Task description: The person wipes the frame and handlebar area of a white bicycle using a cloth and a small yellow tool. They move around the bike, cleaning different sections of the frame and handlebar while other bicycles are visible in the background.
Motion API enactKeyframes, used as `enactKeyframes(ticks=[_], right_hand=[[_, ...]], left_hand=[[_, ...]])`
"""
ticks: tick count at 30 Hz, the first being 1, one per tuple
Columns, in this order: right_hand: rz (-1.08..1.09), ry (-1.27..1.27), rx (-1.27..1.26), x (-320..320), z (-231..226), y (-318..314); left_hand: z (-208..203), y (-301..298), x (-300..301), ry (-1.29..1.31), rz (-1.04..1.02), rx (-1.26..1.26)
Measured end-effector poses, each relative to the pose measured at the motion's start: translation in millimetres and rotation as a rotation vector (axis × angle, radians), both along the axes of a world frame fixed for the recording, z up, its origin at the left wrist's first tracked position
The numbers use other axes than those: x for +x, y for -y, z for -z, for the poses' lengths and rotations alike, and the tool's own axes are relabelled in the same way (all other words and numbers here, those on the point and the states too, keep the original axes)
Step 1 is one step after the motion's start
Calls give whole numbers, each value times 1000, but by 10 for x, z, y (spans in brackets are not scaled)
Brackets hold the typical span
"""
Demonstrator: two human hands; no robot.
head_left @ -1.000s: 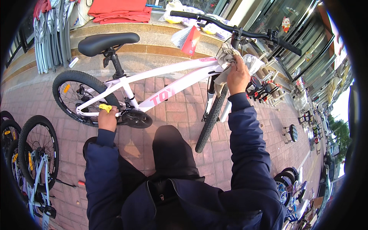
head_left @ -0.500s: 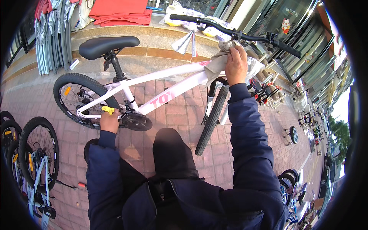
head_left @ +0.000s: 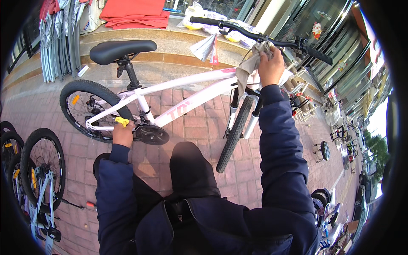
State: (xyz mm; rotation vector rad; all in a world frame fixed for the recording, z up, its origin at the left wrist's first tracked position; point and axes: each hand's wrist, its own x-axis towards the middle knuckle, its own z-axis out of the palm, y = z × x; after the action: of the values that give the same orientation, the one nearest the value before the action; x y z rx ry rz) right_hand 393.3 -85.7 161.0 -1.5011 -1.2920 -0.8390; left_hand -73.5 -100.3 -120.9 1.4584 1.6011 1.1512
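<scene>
The mountain bike [head_left: 208,94] points lengthwise right along the pavement's [head_left: 197,123] edge, rear wheel [head_left: 90,108] by the left grip [head_left: 123,135] pinching a yellow item [head_left: 121,121], front wheel [head_left: 235,138] below the right grip [head_left: 272,70] clutching cloth [head_left: 248,66].

We're looking at reddish brick paving [head_left: 197,127] running up to a stone step [head_left: 178,42], glass shopfront panes [head_left: 306,25] lining the upper right, a round-topped stool [head_left: 325,150] sitting out, sunlight hitting the bricks, trees [head_left: 376,144] showing far right.
</scene>
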Motion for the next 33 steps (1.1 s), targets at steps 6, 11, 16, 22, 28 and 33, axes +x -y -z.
enactKeyframes(ticks=[6,11,16,22,28,33], right_hand=[[-34,159,-203,-150,627,256],[-287,-53,-573,-638,1019,545],[-671,-403,-862,-1535,1702,862],[-1211,-1250,-1008,-2312,2243,991],[-1326,-1322,-906,-2774,2216,1138],[-1361,-1386,-970,-2994,2061,1191]], left_hand=[[25,42,35,-70,0,33],[-195,166,155,138,144,44],[-488,450,386,561,504,-255],[-377,639,605,184,600,101],[-459,871,751,130,338,204],[-655,1447,18,102,344,326]])
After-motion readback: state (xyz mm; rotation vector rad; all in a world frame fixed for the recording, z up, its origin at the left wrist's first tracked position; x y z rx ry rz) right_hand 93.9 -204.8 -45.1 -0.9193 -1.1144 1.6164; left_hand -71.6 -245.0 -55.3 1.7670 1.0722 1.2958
